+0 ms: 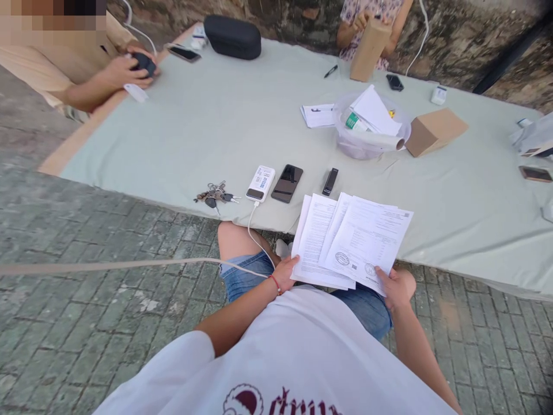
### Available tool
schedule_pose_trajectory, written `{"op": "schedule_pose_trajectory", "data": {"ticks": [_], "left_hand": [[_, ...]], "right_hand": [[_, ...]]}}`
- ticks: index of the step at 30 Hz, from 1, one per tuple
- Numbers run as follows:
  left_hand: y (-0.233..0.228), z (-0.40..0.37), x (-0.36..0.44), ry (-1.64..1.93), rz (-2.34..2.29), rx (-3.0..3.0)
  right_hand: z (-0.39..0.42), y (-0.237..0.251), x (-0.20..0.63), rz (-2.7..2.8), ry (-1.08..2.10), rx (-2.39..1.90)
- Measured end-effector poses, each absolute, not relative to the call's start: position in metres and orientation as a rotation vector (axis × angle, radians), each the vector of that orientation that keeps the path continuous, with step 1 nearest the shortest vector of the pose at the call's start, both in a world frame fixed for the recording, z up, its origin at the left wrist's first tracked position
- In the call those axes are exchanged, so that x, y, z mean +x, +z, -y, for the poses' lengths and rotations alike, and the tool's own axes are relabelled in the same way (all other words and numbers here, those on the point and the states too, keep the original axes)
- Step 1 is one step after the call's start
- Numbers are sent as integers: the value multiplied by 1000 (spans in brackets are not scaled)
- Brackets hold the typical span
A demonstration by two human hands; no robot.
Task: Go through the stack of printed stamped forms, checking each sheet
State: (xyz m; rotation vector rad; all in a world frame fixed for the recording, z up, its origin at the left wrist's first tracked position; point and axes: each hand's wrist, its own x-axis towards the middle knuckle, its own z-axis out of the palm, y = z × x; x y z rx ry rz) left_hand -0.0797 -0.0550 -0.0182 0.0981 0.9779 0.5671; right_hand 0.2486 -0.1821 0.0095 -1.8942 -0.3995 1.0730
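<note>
Several printed paper sheets are fanned out over my lap, their far edges reaching onto the table edge. The top sheet carries round stamps and small printed text. My left hand grips the left side of the sheets, fingers hidden beneath. On the lower right corner of the top sheet, my right hand pinches the paper with its thumb on top. Just beyond the papers lies a black stapler. To its left are a dark smartphone and a white power bank with a cable plugged in.
A bunch of keys lies near the table edge. Farther back stand a clear plastic bowl with papers and a roll, a cardboard box and a black case. Two people sit across the table, one holding a brown box.
</note>
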Motion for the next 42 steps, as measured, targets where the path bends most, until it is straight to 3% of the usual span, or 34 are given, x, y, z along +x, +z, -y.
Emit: {"op": "schedule_pose_trajectory", "data": {"ticks": [9,16,31,42], "left_hand": [[-11,54,-76,570,-859,169],[-13,53,-82,568,-936,155],[-20,48,-86,469,-855,4],[-20,52,-82,569,-1008,199]], "right_hand": [[170,25,215,423,1326,-1794],[157,25,203,534,1210,-1927],[162,9,198,314,1432,-1701],[156,24,195,225,1408,-1746]]}}
